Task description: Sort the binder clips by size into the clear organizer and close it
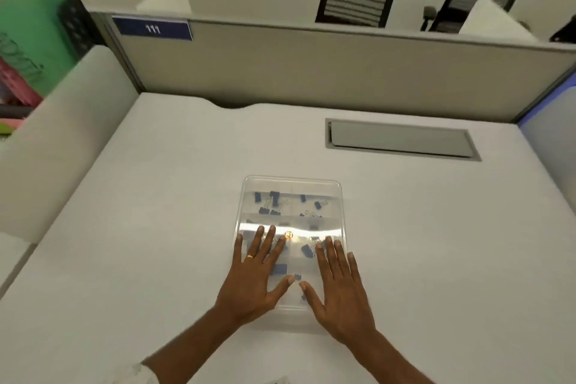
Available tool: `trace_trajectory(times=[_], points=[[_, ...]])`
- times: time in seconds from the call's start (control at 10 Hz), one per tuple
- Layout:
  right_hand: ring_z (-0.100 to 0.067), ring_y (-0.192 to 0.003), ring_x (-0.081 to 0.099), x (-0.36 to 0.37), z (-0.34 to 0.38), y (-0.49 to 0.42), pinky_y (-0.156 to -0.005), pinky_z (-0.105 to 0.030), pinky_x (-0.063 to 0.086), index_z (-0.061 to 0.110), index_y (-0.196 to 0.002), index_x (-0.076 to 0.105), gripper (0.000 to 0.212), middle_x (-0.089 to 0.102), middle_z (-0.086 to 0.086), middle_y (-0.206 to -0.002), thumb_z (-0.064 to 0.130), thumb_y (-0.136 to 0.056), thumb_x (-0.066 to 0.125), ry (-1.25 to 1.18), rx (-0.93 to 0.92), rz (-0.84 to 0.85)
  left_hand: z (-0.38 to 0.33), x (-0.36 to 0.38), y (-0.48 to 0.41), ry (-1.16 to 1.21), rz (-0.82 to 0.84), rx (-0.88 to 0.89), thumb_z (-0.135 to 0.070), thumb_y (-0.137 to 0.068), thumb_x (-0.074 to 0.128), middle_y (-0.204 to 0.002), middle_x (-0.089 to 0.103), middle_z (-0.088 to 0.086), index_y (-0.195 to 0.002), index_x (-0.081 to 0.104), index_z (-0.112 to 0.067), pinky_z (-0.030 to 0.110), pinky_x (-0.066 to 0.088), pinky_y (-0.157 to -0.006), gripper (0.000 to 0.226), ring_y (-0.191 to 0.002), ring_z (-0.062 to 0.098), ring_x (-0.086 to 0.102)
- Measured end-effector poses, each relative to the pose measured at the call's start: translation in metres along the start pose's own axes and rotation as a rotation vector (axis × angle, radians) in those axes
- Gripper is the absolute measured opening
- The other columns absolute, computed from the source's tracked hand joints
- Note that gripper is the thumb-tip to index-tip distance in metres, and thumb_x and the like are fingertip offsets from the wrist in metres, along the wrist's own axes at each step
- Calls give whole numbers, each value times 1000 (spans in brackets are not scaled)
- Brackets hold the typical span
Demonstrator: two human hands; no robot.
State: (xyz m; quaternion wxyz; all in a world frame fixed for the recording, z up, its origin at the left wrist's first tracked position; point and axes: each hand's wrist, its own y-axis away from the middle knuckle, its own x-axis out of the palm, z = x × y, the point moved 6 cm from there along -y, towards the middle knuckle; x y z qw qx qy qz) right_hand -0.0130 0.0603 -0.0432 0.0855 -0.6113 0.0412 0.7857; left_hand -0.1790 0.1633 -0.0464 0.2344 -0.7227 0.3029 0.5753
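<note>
free: white worktop (pixel 124 227) left, right of clear plastic organizer (pixel 338 196) | blocked: grey partition wall (pixel 311 72) behind

Organizer (pixel 338 196): clear glossy plastic, glare band across lid. Desk (pixel 156 212): matt white, smooth. Binder clips (pixel 274 198): dark blue.

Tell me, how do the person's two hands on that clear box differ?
The left hand wears a ring on one finger; the right hand shows none. The left hand covers the left half of the clear organizer lid, the right hand the right half. The left hand's fingertips reach a little farther up the lid than the right hand's. Both lie flat with fingers straight and spread, thumbs nearly meeting.
</note>
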Motion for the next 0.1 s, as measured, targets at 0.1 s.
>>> trace_trajectory(times=[0.1], points=[[-20, -158, 9, 9, 1, 4, -124, -43, 12, 14, -162, 15, 86, 11, -1, -170, 71, -99, 29, -32, -27, -46, -6, 6, 11, 49, -55, 16, -75, -98, 31, -171, 12, -2, -162, 22, -27, 55, 6, -122, 80, -159, 20, 6]])
